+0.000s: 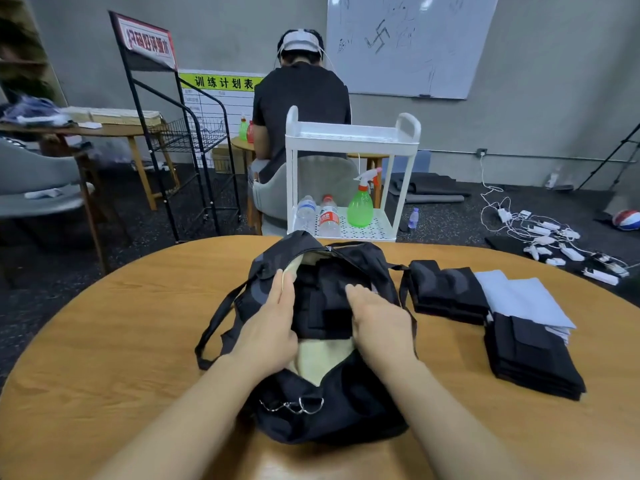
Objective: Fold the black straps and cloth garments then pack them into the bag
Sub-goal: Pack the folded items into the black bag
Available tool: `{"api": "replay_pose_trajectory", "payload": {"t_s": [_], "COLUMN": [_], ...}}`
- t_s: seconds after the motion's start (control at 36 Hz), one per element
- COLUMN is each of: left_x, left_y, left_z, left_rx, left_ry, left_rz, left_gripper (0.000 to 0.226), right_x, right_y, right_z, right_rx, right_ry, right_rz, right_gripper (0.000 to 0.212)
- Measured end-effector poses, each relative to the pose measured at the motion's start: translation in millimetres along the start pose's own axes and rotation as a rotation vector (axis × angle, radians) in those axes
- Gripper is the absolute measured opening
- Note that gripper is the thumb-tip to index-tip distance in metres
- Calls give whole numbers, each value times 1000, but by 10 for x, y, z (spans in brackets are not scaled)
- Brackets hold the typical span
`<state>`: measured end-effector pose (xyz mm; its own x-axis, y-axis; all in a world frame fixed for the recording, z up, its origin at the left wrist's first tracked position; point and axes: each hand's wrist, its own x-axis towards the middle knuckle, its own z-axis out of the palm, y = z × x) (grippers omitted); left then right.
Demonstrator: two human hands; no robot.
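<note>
The black bag lies unzipped in the middle of the round wooden table, its pale lining showing. The left hand rests at the left lip of the opening, fingers nearly straight, thumb seemingly tucked inside against the lining. The right hand lies flat, fingers extended, on the folded black straps already inside. Right of the bag, two stacks of folded black cloth and a folded white garment sit on the table.
</note>
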<state>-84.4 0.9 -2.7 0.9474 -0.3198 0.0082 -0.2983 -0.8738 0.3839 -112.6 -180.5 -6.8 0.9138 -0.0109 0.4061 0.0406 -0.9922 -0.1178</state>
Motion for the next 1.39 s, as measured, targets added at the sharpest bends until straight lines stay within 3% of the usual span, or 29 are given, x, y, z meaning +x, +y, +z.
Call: {"api": "replay_pose_trajectory", "payload": {"t_s": [0.19,0.53,0.69,0.78,0.89,1.0,1.06,1.14,1.31,1.39], "left_x": [3,35,56,63,59,67,73,76,73,66], "left_y": [-59,-70,-89,-81,-64,-67,-70,-65,-52,-47], "left_z": [6,69,105,105,102,109,112,112,82,64], "left_rx": [-28,-13,-22,-13,0,4,2,7,32,40], "left_ry": [-14,-42,-52,-52,-56,-55,-57,-59,-64,-64], "left_rz": [27,32,28,26,27,20,19,17,4,-1], "left_gripper": [94,95,96,95,94,94,94,94,94,92], "right_x": [270,196,194,178,209,233,233,254,286,210], "right_y": [-177,-148,-114,-112,-124,-79,-79,-86,-83,-101], "right_z": [380,646,707,698,655,655,648,626,463,285], "right_rx": [-149,-206,-219,-161,-113,-72,-66,-92,-22,67], "right_ry": [50,-75,-172,-179,-173,-438,-463,-485,-528,-444], "right_rz": [-133,-108,-56,-64,-82,-109,-96,-88,-97,-171], "right_gripper": [48,41,59,58,73,98,95,71,65,64]}}
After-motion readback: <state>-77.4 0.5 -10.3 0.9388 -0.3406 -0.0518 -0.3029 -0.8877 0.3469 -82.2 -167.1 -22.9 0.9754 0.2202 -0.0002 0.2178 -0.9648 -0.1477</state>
